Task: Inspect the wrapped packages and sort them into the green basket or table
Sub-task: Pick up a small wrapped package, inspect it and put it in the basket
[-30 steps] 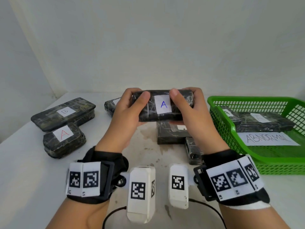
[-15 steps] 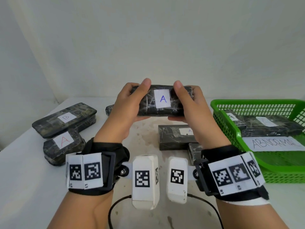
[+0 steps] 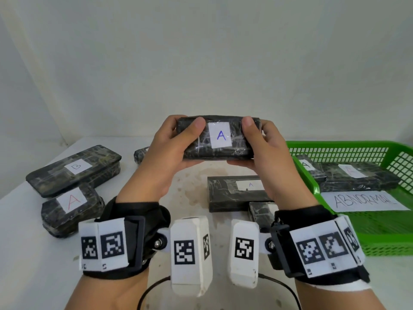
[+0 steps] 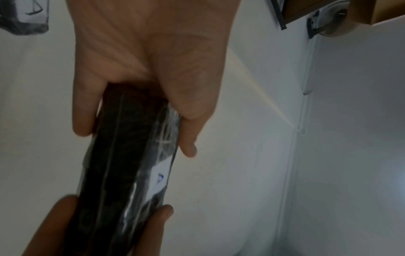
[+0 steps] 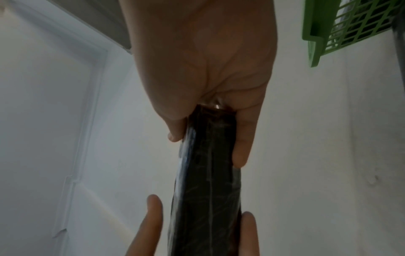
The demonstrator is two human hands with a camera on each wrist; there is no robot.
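The wrapped package (image 3: 218, 138), a dark rectangular block under clear film with a white label marked "A" in blue, is held in the air above the table (image 3: 26, 231), in front of the person and well clear of the green basket (image 3: 368, 247) to the right. The left hand (image 3: 166, 151) grips its left end and the right hand (image 3: 267, 153) its right end; each thumb lies on the labelled face beside the label, with the fingers curled round behind and beneath. The wrist views show both palms closed on the package's narrow ends, its long edge running straight between them. The block shows no sag or bend across the unsupported span, so I judge it stiff and of modest weight. The film is glossy and creased, likely slick under dry fingers; a grip across the short ends, as now, seems sound, and pinching loose film alone would risk a tear or slip. Two wrapped packages already lie in the basket behind a sheet reading "ABNORMAL" (image 3: 363, 201); others, labelled "A" and "B", lie on the table.
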